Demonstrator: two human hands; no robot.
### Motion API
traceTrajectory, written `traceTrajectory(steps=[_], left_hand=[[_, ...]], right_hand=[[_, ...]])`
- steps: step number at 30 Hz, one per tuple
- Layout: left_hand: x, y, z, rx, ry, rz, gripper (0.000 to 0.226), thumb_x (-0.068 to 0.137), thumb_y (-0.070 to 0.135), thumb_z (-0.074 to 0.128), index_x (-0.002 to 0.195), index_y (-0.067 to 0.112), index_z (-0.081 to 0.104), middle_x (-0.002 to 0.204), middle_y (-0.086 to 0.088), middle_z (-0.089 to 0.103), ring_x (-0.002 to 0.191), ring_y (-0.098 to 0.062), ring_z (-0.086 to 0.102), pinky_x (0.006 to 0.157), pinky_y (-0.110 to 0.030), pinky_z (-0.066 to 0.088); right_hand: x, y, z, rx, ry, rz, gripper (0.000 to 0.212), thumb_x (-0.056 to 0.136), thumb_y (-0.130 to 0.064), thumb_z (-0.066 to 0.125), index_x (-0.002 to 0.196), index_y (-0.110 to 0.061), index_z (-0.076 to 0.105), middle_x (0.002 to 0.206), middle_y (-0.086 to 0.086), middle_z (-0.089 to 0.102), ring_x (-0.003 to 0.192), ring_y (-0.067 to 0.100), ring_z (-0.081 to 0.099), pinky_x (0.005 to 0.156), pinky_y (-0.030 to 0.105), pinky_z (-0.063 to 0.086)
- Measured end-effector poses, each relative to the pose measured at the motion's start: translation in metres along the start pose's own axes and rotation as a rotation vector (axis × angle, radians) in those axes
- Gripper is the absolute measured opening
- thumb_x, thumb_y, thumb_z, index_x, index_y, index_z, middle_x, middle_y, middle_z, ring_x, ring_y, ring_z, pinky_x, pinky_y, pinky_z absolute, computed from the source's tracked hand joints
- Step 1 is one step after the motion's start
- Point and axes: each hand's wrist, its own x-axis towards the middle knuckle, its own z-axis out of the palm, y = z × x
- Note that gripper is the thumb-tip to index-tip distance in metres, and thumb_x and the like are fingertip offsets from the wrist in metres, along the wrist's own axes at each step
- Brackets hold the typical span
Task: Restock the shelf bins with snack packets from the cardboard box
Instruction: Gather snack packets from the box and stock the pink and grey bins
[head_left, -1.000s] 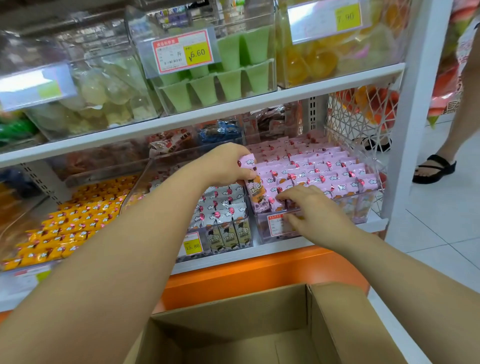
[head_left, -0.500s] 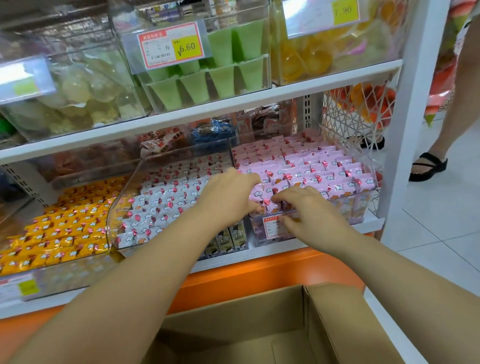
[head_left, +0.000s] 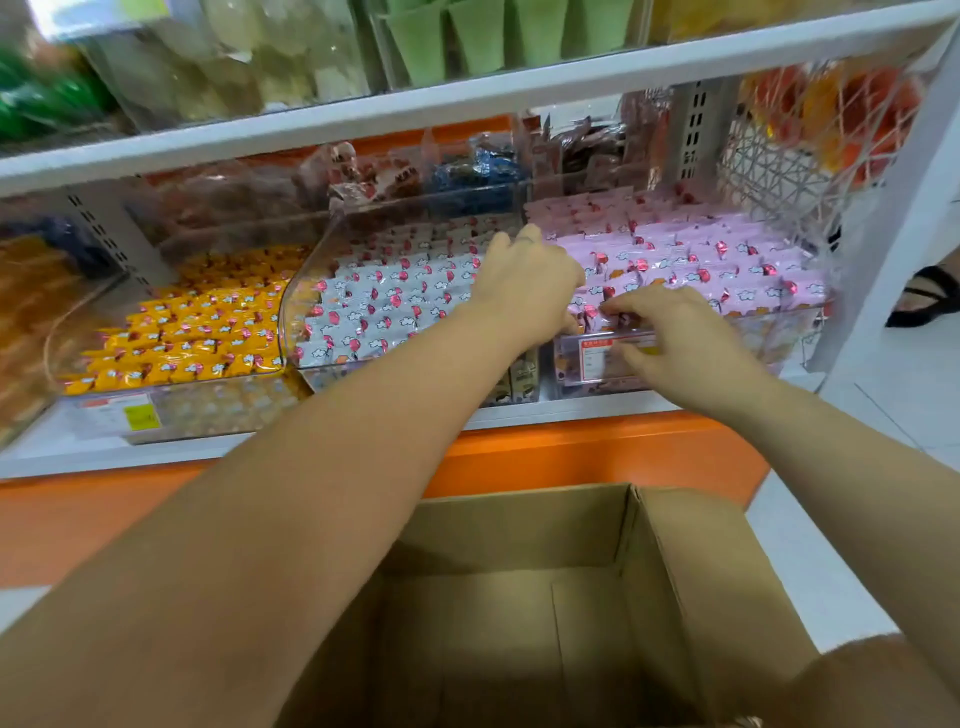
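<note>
Since one second ago, the packet that stood upright in my left hand (head_left: 524, 286) has gone down into the front row, and both hands have closed in on the same corner.

Lower centre: box (head_left: 701, 597), flaps open. The part of its inside that shows holds no packets.

Centre, left to right: yellow packets (head_left: 197, 332), white bin (head_left: 291, 312) and pink bin (head_left: 795, 338), side by side.

Left hand: palm down over the pink bin's near left corner, fingers bent down among the pink packets (head_left: 727, 270). I cannot tell whether it has hold of one.

Right hand (head_left: 675, 338): fingers curled over the front row of pink packets, thumb outside the wall on the label (head_left: 597, 358), so that row and wall are pinched together.

Risk, as I judge it: the rows look tightly packed, so pressing one more in could spring its neighbours up and over the low front wall. The thumb could also tug the label off.

Surface and room: white shelf (head_left: 208, 454) on an orange base (head_left: 597, 452), with a second shelf board above. White floor tiles (head_left: 909, 415) lie at right, where a sandalled foot (head_left: 930, 296) stands.
</note>
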Motion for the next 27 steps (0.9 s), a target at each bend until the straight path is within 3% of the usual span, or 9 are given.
traceTrajectory(steps=[4,8,10,13,16,19,23,27], left_hand=[[0.003,-0.008,-0.013,-0.047,-0.156,0.033,0.043,0.091,0.047,0.056,0.125,0.021,0.058,0.122,-0.005,0.058,0.124,-0.029,0.037,0.096,-0.042,0.033],[0.008,-0.008,-0.018,-0.089,-0.192,0.011,0.025,0.09,0.038,0.062,0.093,0.016,0.054,0.098,-0.005,0.053,0.121,-0.03,0.041,0.095,-0.044,0.034],[0.009,-0.008,-0.019,-0.116,-0.205,0.005,0.025,0.09,0.037,0.062,0.087,0.016,0.047,0.091,-0.002,0.046,0.119,-0.03,0.043,0.094,-0.044,0.034],[0.004,-0.007,-0.017,-0.166,-0.175,0.014,0.022,0.089,0.036,0.064,0.098,0.019,0.054,0.098,-0.005,0.054,0.119,-0.03,0.044,0.092,-0.041,0.034],[-0.005,-0.006,-0.008,-0.21,-0.11,0.0,0.041,0.089,0.035,0.064,0.126,0.019,0.054,0.12,-0.008,0.06,0.121,-0.029,0.042,0.094,-0.038,0.034],[-0.007,-0.008,-0.002,-0.226,-0.054,-0.004,0.048,0.089,0.036,0.063,0.133,0.022,0.05,0.123,-0.005,0.06,0.123,-0.027,0.042,0.098,-0.038,0.033],[-0.001,-0.011,-0.004,-0.23,-0.074,0.007,0.034,0.086,0.04,0.066,0.115,0.025,0.057,0.096,0.0,0.054,0.116,-0.026,0.042,0.094,-0.038,0.029],[0.002,-0.013,-0.005,-0.21,-0.105,0.011,0.025,0.085,0.038,0.068,0.093,0.025,0.048,0.08,0.005,0.043,0.112,-0.026,0.042,0.09,-0.038,0.029]], right_hand=[[-0.002,-0.002,0.0,0.009,0.01,-0.015,0.036,0.086,-0.011,0.062,0.122,-0.013,0.06,0.116,0.006,0.061,0.107,0.029,0.05,0.095,0.035,0.035],[-0.001,-0.002,0.001,0.019,0.013,0.006,0.037,0.086,-0.012,0.062,0.123,-0.016,0.059,0.116,0.003,0.061,0.108,0.026,0.048,0.092,0.034,0.037],[0.0,-0.002,0.0,0.013,0.019,0.013,0.037,0.087,-0.013,0.062,0.124,-0.017,0.059,0.116,0.003,0.06,0.108,0.025,0.046,0.09,0.033,0.037],[0.0,-0.003,0.0,0.008,0.021,0.024,0.037,0.087,-0.013,0.061,0.124,-0.018,0.059,0.116,0.002,0.06,0.108,0.024,0.045,0.089,0.031,0.036],[-0.001,-0.004,-0.001,0.017,0.018,0.029,0.038,0.087,-0.013,0.061,0.124,-0.018,0.059,0.117,0.003,0.061,0.107,0.025,0.046,0.088,0.031,0.036],[-0.003,-0.005,0.0,0.012,0.03,0.02,0.037,0.088,-0.014,0.06,0.125,-0.018,0.059,0.117,0.002,0.06,0.107,0.024,0.045,0.086,0.03,0.035],[-0.002,-0.005,0.0,0.013,0.031,0.022,0.037,0.089,-0.014,0.059,0.125,-0.017,0.059,0.118,0.003,0.06,0.108,0.025,0.044,0.087,0.03,0.034],[-0.003,-0.007,0.002,0.006,0.029,0.04,0.038,0.089,-0.016,0.06,0.127,-0.019,0.057,0.119,0.003,0.06,0.109,0.024,0.043,0.087,0.032,0.036]])
